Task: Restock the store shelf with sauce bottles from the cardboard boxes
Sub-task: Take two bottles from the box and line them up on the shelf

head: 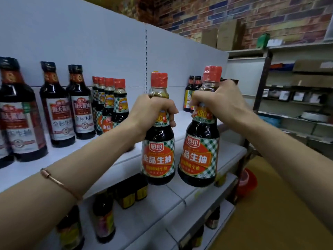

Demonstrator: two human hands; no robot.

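Now both hands carry a sauce bottle by the neck, in front of the white shelf.

Left hand (153,109) curls tightly round the neck of the left bottle (158,156); right hand (218,103) wraps the neck of the right bottle (199,156), which tilts slightly. Both hang upright, just beside each other, above the shelf (232,152) edge. Matching red-capped bottles (112,103) stand further back, near larger dark bottles (59,109). A brick wall (252,15) rises behind.

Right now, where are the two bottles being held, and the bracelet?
Left-hand bottle (158,156): head view, front label.
Right-hand bottle (199,156): head view, front label.
Bracelet (59,183): head view, band across left wrist.
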